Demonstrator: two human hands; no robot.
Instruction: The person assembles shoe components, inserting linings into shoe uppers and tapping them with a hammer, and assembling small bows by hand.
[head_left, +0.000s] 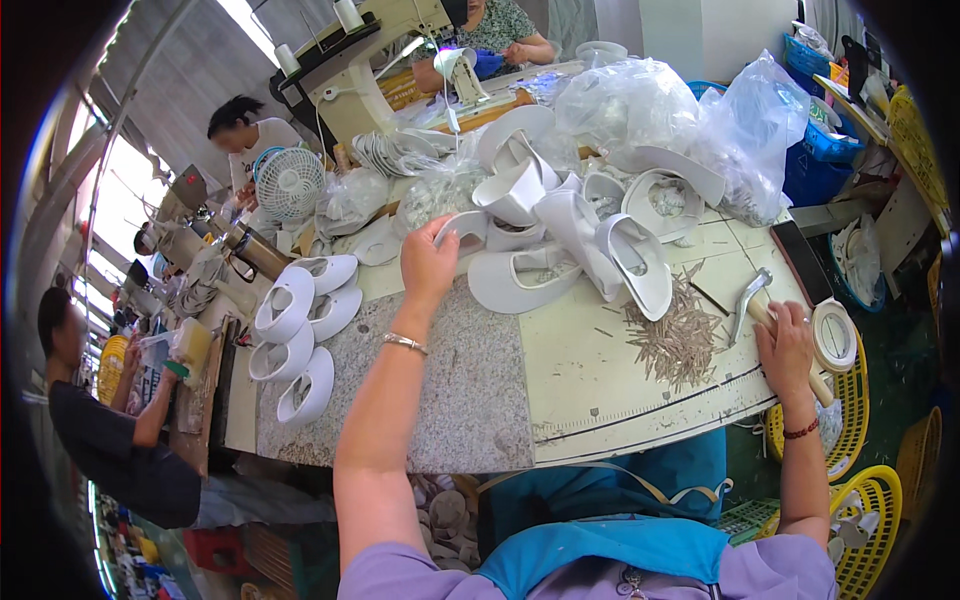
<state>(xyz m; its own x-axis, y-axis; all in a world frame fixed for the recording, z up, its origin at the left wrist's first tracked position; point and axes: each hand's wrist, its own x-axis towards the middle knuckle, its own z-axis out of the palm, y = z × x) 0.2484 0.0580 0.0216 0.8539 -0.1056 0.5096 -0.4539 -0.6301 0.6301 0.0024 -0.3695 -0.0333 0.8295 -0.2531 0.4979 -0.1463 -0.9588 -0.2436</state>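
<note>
My left hand [430,262] is closed on the edge of a white shoe upper [466,230], at the near left side of a pile of similar white uppers [570,225]. My right hand [785,345] is wrapped round the wooden handle of a hammer [752,298], whose metal head rests on the table at the right. Left of the hammer lies a heap of thin brownish slivers [672,340], too fine to name. Several more white uppers [290,305] are set out in overlapping rows left of my left forearm.
A grey speckled slab [440,390] lies on the table before me. Right of the hammer are a tape roll [833,337] and a dark bar [800,262]. Plastic bags [640,105], a sewing machine [370,85] and a fan [290,183] stand beyond. Yellow baskets [850,420] flank the right edge; people work nearby.
</note>
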